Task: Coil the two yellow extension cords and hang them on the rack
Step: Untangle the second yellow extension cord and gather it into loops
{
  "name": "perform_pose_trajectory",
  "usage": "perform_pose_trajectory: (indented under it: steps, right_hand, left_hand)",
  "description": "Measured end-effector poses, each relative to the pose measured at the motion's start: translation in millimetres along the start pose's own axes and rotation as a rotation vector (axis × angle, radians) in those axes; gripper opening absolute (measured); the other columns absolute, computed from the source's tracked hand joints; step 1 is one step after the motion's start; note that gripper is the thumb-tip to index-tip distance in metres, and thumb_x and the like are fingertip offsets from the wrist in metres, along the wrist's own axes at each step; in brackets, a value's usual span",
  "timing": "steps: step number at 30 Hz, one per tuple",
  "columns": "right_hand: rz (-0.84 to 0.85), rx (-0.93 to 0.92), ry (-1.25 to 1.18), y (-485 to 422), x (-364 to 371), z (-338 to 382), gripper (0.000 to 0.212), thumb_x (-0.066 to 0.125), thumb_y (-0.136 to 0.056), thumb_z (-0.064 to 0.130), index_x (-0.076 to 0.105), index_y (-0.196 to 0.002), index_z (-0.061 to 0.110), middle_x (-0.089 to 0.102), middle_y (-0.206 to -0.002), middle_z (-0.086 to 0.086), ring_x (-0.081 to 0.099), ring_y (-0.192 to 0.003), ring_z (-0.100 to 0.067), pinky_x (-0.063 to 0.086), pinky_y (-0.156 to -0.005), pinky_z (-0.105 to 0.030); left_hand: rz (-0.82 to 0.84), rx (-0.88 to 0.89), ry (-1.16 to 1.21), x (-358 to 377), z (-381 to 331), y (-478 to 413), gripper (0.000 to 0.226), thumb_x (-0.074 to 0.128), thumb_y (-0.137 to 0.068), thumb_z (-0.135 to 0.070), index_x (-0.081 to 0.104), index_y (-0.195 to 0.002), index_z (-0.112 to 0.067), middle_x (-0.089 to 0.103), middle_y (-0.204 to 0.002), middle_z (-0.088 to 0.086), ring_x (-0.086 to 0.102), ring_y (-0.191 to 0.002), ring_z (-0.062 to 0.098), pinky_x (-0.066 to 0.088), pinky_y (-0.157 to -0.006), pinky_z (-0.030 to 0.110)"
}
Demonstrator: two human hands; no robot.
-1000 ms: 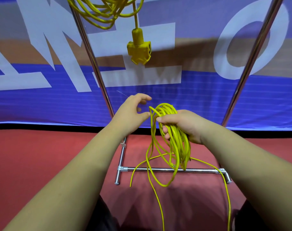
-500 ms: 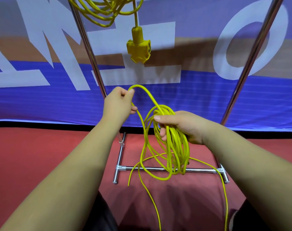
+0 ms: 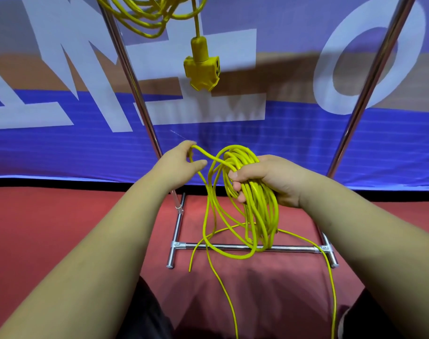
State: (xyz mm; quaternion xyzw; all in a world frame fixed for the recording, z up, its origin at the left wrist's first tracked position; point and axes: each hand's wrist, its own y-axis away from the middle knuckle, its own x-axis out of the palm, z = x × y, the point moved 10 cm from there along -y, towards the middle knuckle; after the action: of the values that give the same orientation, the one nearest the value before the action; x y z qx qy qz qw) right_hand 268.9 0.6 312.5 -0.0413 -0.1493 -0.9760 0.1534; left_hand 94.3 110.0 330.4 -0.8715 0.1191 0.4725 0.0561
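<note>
My right hand [image 3: 269, 181] grips a bundle of loops of a yellow extension cord [image 3: 259, 211] in front of the rack. My left hand [image 3: 181, 165] pinches a single strand of that cord just left of the bundle, the strand arching across to the loops. Loose ends trail down to the floor between my legs. A second yellow cord coil [image 3: 147, 15] hangs from the top of the metal rack [image 3: 135, 89], its yellow socket block [image 3: 202, 69] dangling below it.
The rack's two slanted chrome poles and its floor crossbar [image 3: 247, 247] stand on red carpet [image 3: 49, 228]. A blue banner with large white letters [image 3: 355, 143] fills the background behind the rack.
My left hand has come down and toward the bundle with the strand it pulled up, making the raised loop smaller. My right hand keeps its hold on the loops.
</note>
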Motion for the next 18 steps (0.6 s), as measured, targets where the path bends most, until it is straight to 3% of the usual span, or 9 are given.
perform_pose_trajectory:
  steps: [2, 5, 7, 10, 13, 15, 18]
  right_hand:
    - [0.006, -0.003, -0.016, -0.8, -0.4, 1.1, 0.004, 0.069, -0.095, 0.011, 0.071, -0.092, 0.008, 0.071, -0.084, -0.011, 0.071, -0.068, -0.026, 0.058, -0.073, -0.038]
    - [0.004, -0.006, -0.059, 0.7, -2.8, 3.6, 0.009, 0.066, -0.096, 0.008, 0.070, -0.088, 0.009, 0.070, -0.081, -0.012, 0.071, -0.064, -0.025, 0.059, -0.071, -0.037]
    - [0.007, 0.005, -0.083, 2.2, -1.7, 3.9, 0.011, 0.063, -0.096, 0.007, 0.069, -0.087, 0.008, 0.071, -0.080, -0.011, 0.071, -0.064, -0.024, 0.059, -0.070, -0.037]
    - [-0.022, 0.009, -0.096, 0.6, -3.2, 1.6, 0.014, 0.059, -0.096, 0.006, 0.067, -0.085, 0.007, 0.070, -0.078, -0.010, 0.070, -0.064, -0.024, 0.059, -0.068, -0.036]
    - [-0.058, -0.003, -0.125, -1.9, -8.1, 2.4, 0.018, 0.056, -0.093, 0.006, 0.066, -0.078, 0.008, 0.066, -0.073, -0.009, 0.066, -0.061, -0.023, 0.056, -0.063, -0.035]
    - [-0.076, -0.009, -0.137, -2.4, -12.5, 3.8, 0.020, 0.055, -0.091, 0.007, 0.065, -0.074, 0.009, 0.064, -0.072, -0.009, 0.064, -0.059, -0.022, 0.054, -0.062, -0.034]
    - [-0.100, -0.022, -0.150, -3.1, -18.2, 5.8, 0.017, 0.056, -0.091, 0.009, 0.063, -0.075, 0.010, 0.062, -0.072, -0.008, 0.062, -0.059, -0.022, 0.053, -0.062, -0.033]
  left_hand:
    - [-0.057, 0.080, 0.080, -3.9, -14.3, 1.6, 0.058, 0.075, -0.090, -0.052, 0.051, -0.140, -0.034, 0.061, -0.117, -0.004, 0.063, -0.103, 0.018, 0.053, -0.087, 0.038]
    - [-0.139, 0.106, 0.142, -13.8, -19.4, 3.9, 0.028, 0.067, -0.094, -0.055, 0.059, -0.117, -0.040, 0.064, -0.105, -0.008, 0.065, -0.096, 0.015, 0.055, -0.081, 0.038]
    - [-0.092, 0.091, 0.186, -10.2, -16.0, 3.8, 0.019, 0.056, -0.099, -0.054, 0.063, -0.106, -0.039, 0.067, -0.095, -0.006, 0.071, -0.088, 0.014, 0.060, -0.079, 0.041]
    - [0.051, 0.036, 0.180, 11.9, -6.6, -1.0, 0.035, 0.048, -0.103, -0.056, 0.071, -0.098, -0.031, 0.077, -0.085, -0.004, 0.076, -0.081, 0.015, 0.061, -0.085, 0.043]
    - [0.380, -0.053, 0.242, 63.6, -2.2, 9.5, 0.045, 0.038, -0.107, -0.060, 0.070, -0.118, -0.030, 0.081, -0.093, -0.001, 0.077, -0.087, 0.020, 0.055, -0.075, 0.028]
    - [0.532, -0.135, 0.294, 89.0, 3.0, 18.4, 0.047, 0.037, -0.106, -0.063, 0.062, -0.129, -0.032, 0.078, -0.113, -0.001, 0.078, -0.096, 0.024, 0.058, -0.080, 0.034]
    - [0.476, -0.092, 0.178, 96.6, 11.7, 5.1, 0.045, 0.046, -0.106, -0.058, 0.060, -0.131, -0.024, 0.071, -0.125, -0.002, 0.075, -0.101, 0.024, 0.061, -0.084, 0.043]
